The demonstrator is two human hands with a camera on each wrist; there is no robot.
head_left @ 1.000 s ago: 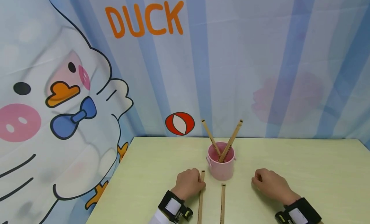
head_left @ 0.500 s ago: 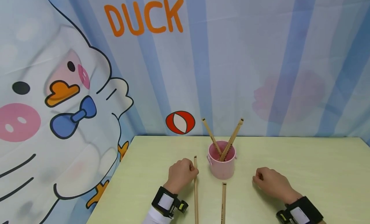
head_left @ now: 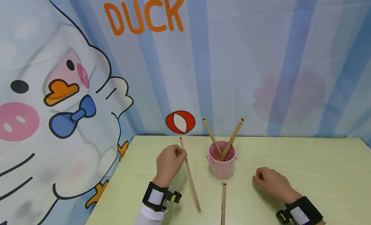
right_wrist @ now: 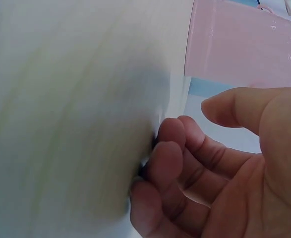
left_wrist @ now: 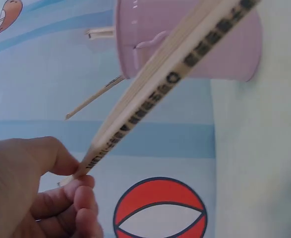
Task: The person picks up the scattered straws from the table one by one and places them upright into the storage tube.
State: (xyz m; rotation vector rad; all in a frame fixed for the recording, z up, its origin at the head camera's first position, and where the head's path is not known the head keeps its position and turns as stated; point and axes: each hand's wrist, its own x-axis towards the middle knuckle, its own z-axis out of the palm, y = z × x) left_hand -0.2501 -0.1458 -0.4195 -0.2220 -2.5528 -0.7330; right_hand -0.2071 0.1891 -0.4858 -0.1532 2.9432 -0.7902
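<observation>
My left hand (head_left: 170, 163) pinches a wooden chopstick (head_left: 191, 180) near its upper end, between thumb and index finger. In the left wrist view, dark printed characters run along that chopstick (left_wrist: 150, 99), which slants across in front of the pink bucket (left_wrist: 229, 49). The bucket (head_left: 222, 170) stands to the right of this hand, with several chopsticks (head_left: 235, 131) leaning in it. Another chopstick (head_left: 223, 202) lies on the table in front of the bucket. My right hand (head_left: 275, 184) rests on the table to the bucket's right, fingers loosely curled, holding nothing.
The pale yellow table (head_left: 324, 167) ends at a blue striped curtain (head_left: 232, 57) behind it. Printed on the curtain are a large white duck (head_left: 84, 160) and a red ball (head_left: 189, 122). Each wrist wears a black camera band (head_left: 155, 196).
My left hand has moved away and to the left with its chopstick, which has gone from nearly straight ahead to slanting. The right hand stays put.
</observation>
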